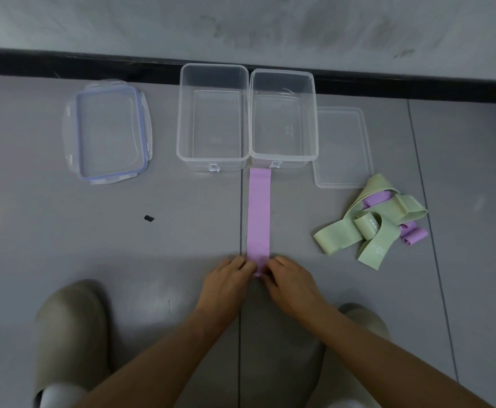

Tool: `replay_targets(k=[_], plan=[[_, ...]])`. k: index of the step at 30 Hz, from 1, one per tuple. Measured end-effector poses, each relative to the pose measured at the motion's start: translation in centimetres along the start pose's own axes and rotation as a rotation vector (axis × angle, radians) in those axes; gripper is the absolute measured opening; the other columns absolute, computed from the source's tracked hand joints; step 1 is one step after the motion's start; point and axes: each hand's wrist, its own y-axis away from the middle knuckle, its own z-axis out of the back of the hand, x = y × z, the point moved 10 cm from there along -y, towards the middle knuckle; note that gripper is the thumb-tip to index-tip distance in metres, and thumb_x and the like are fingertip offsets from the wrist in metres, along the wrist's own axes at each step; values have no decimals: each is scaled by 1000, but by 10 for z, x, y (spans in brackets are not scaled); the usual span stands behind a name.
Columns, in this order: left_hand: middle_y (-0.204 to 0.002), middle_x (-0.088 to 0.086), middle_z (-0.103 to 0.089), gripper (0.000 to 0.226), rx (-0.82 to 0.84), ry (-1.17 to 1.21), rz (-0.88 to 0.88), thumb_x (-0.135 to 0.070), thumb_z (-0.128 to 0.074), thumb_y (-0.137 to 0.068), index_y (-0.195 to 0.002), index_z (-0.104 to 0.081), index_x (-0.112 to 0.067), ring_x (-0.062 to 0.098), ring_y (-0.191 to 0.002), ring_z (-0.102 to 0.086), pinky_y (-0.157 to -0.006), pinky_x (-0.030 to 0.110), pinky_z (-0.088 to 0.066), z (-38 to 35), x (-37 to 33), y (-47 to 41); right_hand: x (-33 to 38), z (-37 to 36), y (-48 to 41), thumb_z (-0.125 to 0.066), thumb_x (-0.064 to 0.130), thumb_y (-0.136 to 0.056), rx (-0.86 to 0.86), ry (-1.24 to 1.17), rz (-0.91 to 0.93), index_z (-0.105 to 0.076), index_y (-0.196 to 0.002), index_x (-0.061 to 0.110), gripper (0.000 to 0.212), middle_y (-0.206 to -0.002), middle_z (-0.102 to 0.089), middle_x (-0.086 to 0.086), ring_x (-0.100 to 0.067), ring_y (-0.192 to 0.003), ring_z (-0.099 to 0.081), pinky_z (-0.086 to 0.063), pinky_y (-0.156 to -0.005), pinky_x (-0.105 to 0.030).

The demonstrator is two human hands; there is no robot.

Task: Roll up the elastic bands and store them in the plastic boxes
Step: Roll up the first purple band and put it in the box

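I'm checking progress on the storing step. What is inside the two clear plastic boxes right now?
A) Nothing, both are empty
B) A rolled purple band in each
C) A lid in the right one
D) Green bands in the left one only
A: the left box and the right box show only bare bottoms, while the purple band lies flat on the floor, both hands at its near end.
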Motion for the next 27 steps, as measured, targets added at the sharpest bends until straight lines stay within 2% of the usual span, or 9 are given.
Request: replay_targets(k=[4, 8, 11, 14, 16, 20, 23, 27], plan=[[-89, -3, -63, 20, -1, -13, -4, -20, -76, -74, -87, -62, -26, 22, -78, -63, -55, 30, -47, 5, -3, -7, 3, 13, -1, -56, 32, -93, -68, -37, 36, -60, -107, 21, 18, -104, -63, -1, -20, -93, -59, -55, -73, -37], [-92, 0, -63, 21, -45, 4, 8, -15, -77, -73, -88, -64, -21, 22, -80, -61, -58, 31, -48, 6, -2, -10, 10, 15, -1, -44, 37, -91, -89, 72, 91, -63, -96, 23, 24, -91, -60, 1, -21, -83, -58, -52, -58, -37], [-91, -2, -62, 18, -58, 29, 25, -16, -74, -76, -88, -62, -23, 23, -81, -60, -60, 31, -47, 7, 0, -11, 8, 9, -2, -55, 38, -90, -62, 110, 100, -62, -98, 22, 19, -94, -61, 1, -20, -87, -59, -55, -59, -37], [-86, -5, -62, 18, -68, -19, 26, -24, -77, -76, -84, -61, -26, 20, -77, -59, -55, 27, -41, 11, -1, -12, 6, 7, -6, -64, 30, -88, -60, 102, 74, -62, -99, 19, 15, -97, -60, -2, -23, -90, -59, -55, -60, -41], [-82, -5, -61, 16, -73, -56, -2, -30, -78, -76, -80, -62, -26, 19, -75, -58, -54, 27, -39, 13, -3, -11, 7, 10, -8, -63, 29, -88, -85, 68, 60, -62, -96, 18, 13, -96, -60, -3, -25, -89, -59, -55, -62, -43], [-84, -3, -62, 14, -96, -83, -89, -31, -74, -79, -80, -62, -24, 20, -76, -61, -59, 30, -46, 12, -2, -10, 2, 11, -11, -56, 36, -92, -96, -10, 31, -63, -95, 18, 19, -98, -61, -2, -24, -92, -58, -54, -71, -43], [-87, -2, -63, 11, -89, -67, -83, -33, -71, -83, -83, -64, -23, 22, -80, -60, -63, 32, -48, 9, 1, -16, -2, 9, -13, -54, 41, -92, -75, -86, -15, -64, -98, 19, 25, -100, -63, -1, -22, -93, -58, -53, -78, -41], [-85, -1, -63, 16, -75, 5, -64, -35, -70, -84, -83, -62, -22, 23, -76, -60, -60, 33, -50, 6, 5, -21, -5, 11, -10, -56, 45, -93, -102, -146, -27, -62, -94, 23, 23, -95, -64, 5, -16, -86, -59, -52, -75, -34]])
